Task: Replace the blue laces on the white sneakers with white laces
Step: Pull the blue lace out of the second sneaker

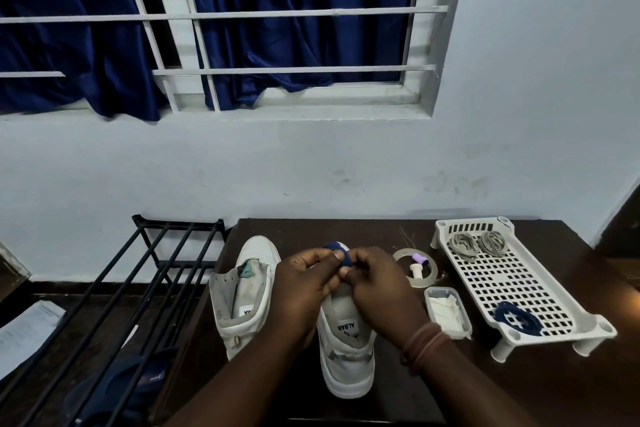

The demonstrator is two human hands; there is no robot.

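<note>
Both hands over right sneaker (348,340) on table (485,392): left hand (304,282) and right hand (375,282) pinching bundled blue lace (337,250). Left sneaker (244,288) already unlaced, just beside. Other blue lace (517,317) coiled in white tray (519,284), white laces (476,242) at far end. Best wound tight, ends tucked, then dropped in tray.

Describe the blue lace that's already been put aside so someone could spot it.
Find the white slotted tray on the right side of the dark table. The blue lace lies coiled at its near end. The two laces at the far end are pale bundles.
</note>
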